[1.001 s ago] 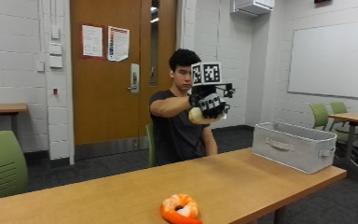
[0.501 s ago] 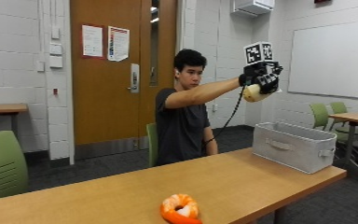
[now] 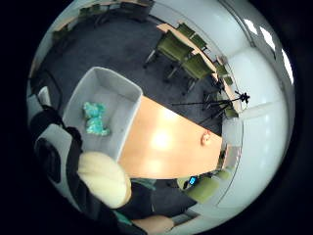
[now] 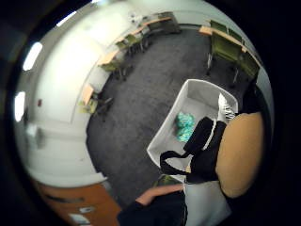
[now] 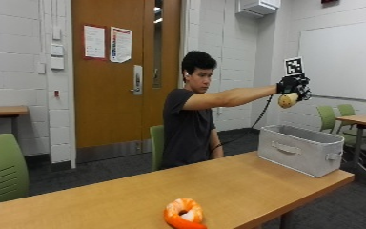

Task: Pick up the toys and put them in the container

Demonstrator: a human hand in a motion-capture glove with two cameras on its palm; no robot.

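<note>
The black-gloved right hand point(image 5: 292, 88) holds a pale yellow toy point(image 5: 288, 100); the container point(image 5: 300, 153) is light grey, with a teal toy point(image 3: 95, 119) inside; an orange and white toy point(image 5: 184, 213) lies on the light brown wooden table point(image 5: 246, 183)

The grey container point(image 5: 301, 149) stands at one end of the counter point(image 5: 234, 186), its top open, and the right hand point(image 5: 292, 86) hangs well above it holding a yellow toy point(image 5: 288, 100) — only open air shows between the two. Inside, a teal toy point(image 3: 95, 119) lies on the floor of the container, with bare floor showing around it. The container's walls stand up on every side. An orange toy point(image 5: 183, 213) sits near the counter's front edge, well apart — bare wood lies between.
</note>
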